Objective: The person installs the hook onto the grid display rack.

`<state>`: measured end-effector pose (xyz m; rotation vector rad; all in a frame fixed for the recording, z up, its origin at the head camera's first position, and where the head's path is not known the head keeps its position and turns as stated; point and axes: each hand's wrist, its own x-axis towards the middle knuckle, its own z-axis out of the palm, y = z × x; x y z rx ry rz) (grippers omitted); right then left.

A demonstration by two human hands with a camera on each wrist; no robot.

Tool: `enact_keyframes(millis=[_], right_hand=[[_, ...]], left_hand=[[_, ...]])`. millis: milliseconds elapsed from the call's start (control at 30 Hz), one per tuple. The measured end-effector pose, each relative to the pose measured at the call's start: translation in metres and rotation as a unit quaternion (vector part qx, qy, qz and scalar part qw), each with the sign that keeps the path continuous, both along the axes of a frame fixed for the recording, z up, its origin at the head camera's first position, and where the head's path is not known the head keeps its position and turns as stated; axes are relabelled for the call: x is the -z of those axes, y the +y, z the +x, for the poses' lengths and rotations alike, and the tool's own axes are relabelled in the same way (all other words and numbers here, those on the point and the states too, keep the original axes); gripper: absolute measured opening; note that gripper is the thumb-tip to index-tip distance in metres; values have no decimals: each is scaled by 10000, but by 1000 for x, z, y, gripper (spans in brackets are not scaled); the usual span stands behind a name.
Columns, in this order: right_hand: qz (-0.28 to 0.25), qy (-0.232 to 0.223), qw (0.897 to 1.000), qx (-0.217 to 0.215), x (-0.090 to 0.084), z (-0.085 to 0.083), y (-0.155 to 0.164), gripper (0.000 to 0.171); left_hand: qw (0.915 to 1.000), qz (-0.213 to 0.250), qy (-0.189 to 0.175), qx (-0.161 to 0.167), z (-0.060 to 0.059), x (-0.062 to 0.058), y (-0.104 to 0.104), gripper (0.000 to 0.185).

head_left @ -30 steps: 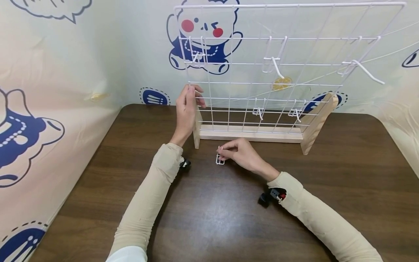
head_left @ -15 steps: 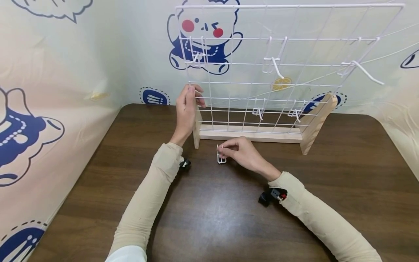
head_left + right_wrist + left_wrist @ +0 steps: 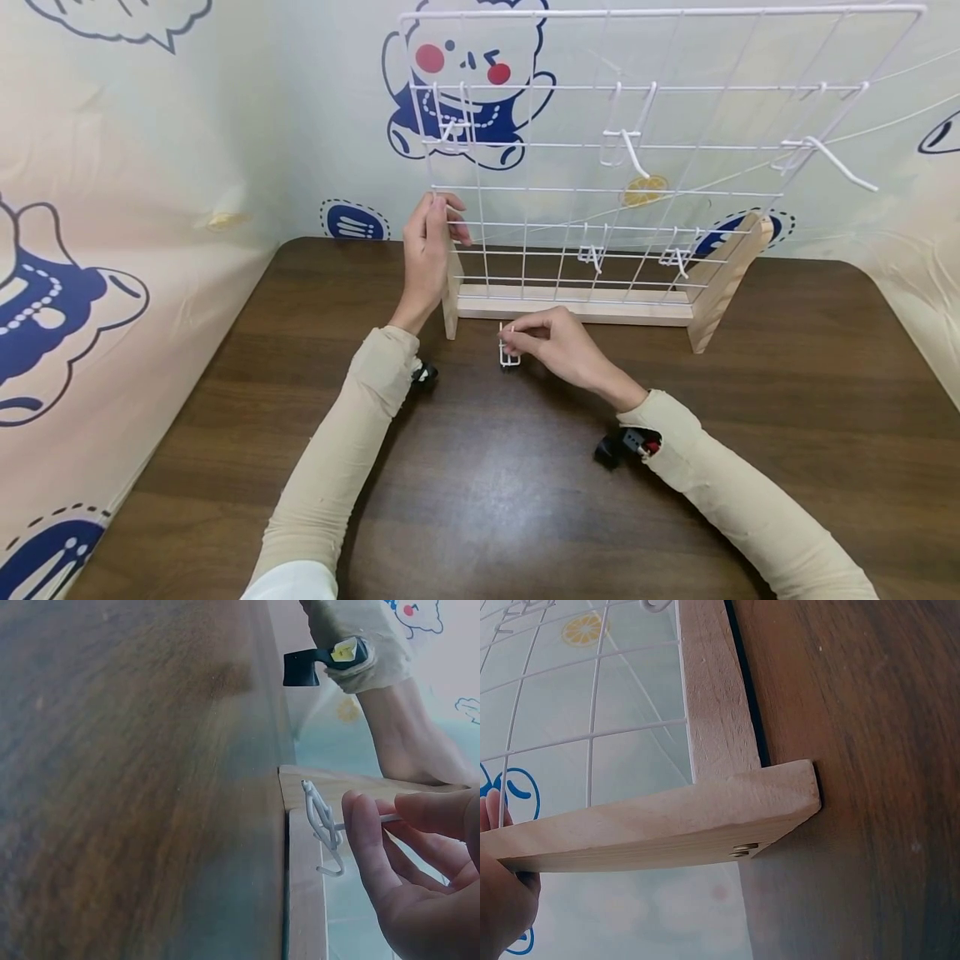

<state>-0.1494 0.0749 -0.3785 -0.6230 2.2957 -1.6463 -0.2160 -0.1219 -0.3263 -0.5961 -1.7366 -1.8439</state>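
A white wire grid panel (image 3: 645, 158) stands upright in a wooden base (image 3: 573, 306) on the dark table (image 3: 487, 483). My left hand (image 3: 427, 250) grips the panel's left edge above the left wooden foot (image 3: 667, 817). My right hand (image 3: 555, 346) pinches a small white wire hook (image 3: 507, 348) just above the table, in front of the base. In the right wrist view the hook (image 3: 324, 825) sits between my fingertips (image 3: 367, 825). Several white hooks hang on the grid, among them a long one (image 3: 836, 164) at the upper right.
The grid's right wooden foot (image 3: 723, 279) juts toward me. Patterned fabric walls close in the left (image 3: 112, 250) and back sides. A black wrist camera (image 3: 618, 446) is strapped under my right sleeve.
My right hand has lifted the small hook off the table and moved it slightly up and toward the base. The left hand has stayed on the grid's edge.
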Motion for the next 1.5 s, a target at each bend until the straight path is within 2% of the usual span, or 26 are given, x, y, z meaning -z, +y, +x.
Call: enact_keyframes(millis=[133,400,567,700,967,1500], right_hand=[[-77,75,9999,16,-1,0,-1,19],[-191,279,9994,118,-4,4,-3,14],[-3,836,9960,316,-6,5,-6,13],[58,1408,9890,459,-8,5,-8,12],[12,2385,9700,479,-11,3,-15,12],[122,3355,9398,640,-10,0,-14,15]], left_hand=[[10000,2,-11,-11,-7,7,-3,32],[10000,54,6,-48,0,2,1,31],[9999,90,2,-50,0,2,4,30],[10000,81,-26,-48,0,1,5,30],[9999,-69,-25,-94,1,1,2,35],[9999,14,-20,-129,0,0,3,35]])
